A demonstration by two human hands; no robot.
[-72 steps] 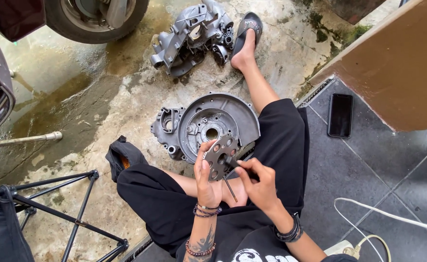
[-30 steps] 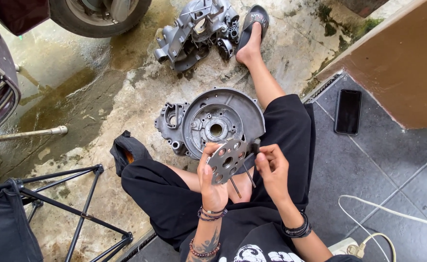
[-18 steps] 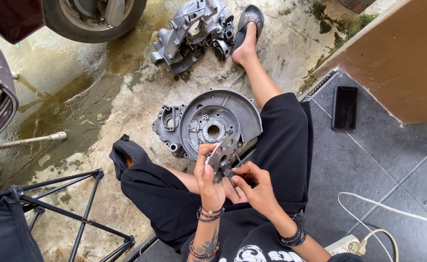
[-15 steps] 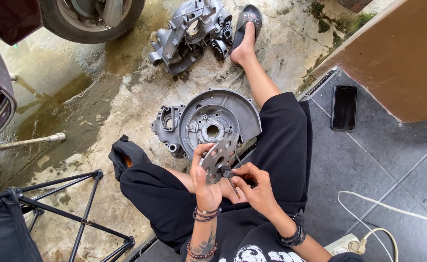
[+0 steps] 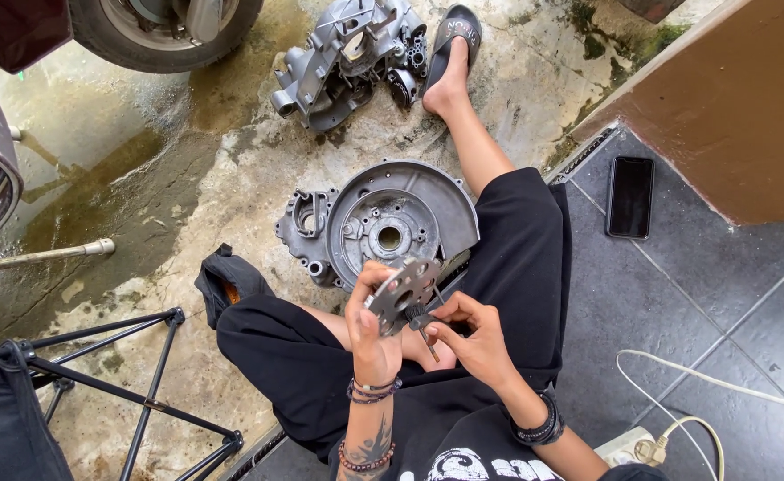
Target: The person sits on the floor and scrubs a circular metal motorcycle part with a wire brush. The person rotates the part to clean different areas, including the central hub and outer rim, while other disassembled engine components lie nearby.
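The round metal plate [image 5: 401, 291] was grey and flat, pierced with a ring of round holes around a larger centre hole, and you held it tilted above your lap, just in front of the big engine cover [image 5: 383, 230] lying on the wet concrete floor [image 5: 160, 178]. Your left hand [image 5: 370, 325] gripped the plate by its lower edge, thumb over the face and fingers curled behind. Your right hand [image 5: 468, 338] was pinched around a thin dark tool [image 5: 423, 328], its tip against the plate's underside. A second engine casing [image 5: 347, 53] lay farther off beside your sandalled foot [image 5: 450, 58]. A black phone [image 5: 629, 196] rested on the dark tiles [image 5: 659, 303] to your right.
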